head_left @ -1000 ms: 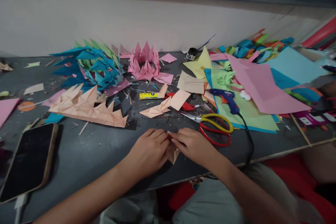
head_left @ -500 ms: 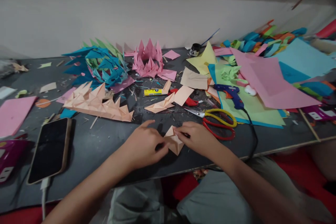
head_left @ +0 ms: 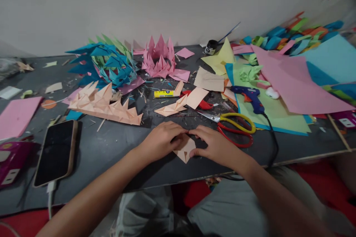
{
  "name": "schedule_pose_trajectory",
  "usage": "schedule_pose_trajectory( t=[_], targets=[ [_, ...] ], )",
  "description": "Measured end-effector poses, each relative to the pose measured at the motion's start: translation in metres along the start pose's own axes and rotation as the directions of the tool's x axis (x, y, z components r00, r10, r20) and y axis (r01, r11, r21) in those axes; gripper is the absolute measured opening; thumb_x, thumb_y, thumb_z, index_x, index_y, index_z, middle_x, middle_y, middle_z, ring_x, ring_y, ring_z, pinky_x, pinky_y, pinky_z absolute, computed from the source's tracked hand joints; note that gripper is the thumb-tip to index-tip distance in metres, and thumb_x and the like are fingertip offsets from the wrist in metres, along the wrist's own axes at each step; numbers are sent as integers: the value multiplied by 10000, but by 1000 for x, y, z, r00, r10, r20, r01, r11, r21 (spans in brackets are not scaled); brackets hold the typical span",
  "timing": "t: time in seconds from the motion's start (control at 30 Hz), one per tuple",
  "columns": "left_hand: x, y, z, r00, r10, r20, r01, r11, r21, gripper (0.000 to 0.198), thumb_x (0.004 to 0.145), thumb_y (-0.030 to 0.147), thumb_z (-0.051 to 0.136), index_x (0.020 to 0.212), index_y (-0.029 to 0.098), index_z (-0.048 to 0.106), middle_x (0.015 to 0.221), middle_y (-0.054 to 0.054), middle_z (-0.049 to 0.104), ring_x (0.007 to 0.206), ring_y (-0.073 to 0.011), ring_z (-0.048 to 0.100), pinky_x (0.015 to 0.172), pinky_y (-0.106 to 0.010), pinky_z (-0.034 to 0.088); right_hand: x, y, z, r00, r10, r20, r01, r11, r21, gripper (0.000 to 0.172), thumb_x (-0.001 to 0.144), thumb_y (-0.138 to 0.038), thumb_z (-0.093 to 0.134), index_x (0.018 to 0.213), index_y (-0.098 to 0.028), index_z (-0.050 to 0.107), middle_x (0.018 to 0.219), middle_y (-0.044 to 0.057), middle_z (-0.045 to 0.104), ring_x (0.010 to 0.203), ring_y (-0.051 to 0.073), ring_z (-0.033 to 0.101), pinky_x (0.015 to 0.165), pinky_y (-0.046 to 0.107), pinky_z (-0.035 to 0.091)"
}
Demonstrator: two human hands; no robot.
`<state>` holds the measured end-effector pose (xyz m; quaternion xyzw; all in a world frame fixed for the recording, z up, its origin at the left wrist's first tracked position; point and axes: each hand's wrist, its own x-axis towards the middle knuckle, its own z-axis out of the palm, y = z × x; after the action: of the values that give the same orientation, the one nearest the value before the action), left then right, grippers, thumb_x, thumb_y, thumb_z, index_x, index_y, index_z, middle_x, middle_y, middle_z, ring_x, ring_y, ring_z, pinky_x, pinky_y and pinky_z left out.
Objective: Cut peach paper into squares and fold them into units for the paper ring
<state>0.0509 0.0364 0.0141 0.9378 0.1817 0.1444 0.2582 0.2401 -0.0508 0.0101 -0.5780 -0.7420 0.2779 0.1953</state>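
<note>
A small piece of folded peach paper (head_left: 185,152) lies on the dark table near its front edge. My left hand (head_left: 164,139) covers its upper left, with fingertips at the top corner and the thumb on the paper. My right hand (head_left: 215,144) grips it from the right, fingers at the top and thumb on the right edge. The two hands' fingertips almost meet. Just behind them lie a folded peach paper piece (head_left: 172,107), a flat peach sheet (head_left: 197,97) and scissors (head_left: 236,124) with yellow and red handles.
A spiky peach paper strip (head_left: 105,105), blue paper crown (head_left: 111,66) and pink crown (head_left: 159,59) stand behind. A yellow glue stick (head_left: 164,93) lies mid-table. A blue glue gun (head_left: 250,98) rests on coloured sheets at right. A phone (head_left: 57,152) on a cable lies left.
My left hand has moved in to the paper's top corner. My right hand has shifted, its thumb now on the paper's right edge. The view has tilted slightly.
</note>
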Motion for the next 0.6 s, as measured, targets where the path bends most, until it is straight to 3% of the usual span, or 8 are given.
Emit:
schedule_pose_trajectory(
  t=[0.27,0.4,0.5,0.6],
  targets=[
    [0,2,-1,999,-20,38,17,995,97,136,856,222,500,835,154,617,835,-40,626,801,-156,564,730,-283,430,1,-2,-6,998,46,30,-51,984,172,230,776,-303,621,984,-205,619,924,30,577,813,146,551,745,260,440],
    [0,3,3,1000,-19,2,19,994,103,145,854,216,478,799,140,589,816,-47,614,792,-155,561,737,-276,434,1,3,-9,994,108,26,-111,957,269,235,788,-331,598,969,-183,620,894,40,581,730,134,537,667,258,440],
    [-1,4,4,994,-87,-68,89,995,40,126,848,210,459,832,137,560,820,-44,612,755,-142,566,691,-252,439,1,9,-10,986,163,25,-155,865,477,294,812,-398,540,1005,-183,591,920,56,596,795,146,560,693,269,450],
    [-2,6,2,970,-203,-133,195,978,-67,156,864,251,436,868,140,545,756,-17,604,627,-106,544,577,-210,413,1,12,-9,971,234,48,-201,696,689,377,729,-389,632,1039,-191,547,933,50,605,815,142,577,713,268,462]
  ],
)
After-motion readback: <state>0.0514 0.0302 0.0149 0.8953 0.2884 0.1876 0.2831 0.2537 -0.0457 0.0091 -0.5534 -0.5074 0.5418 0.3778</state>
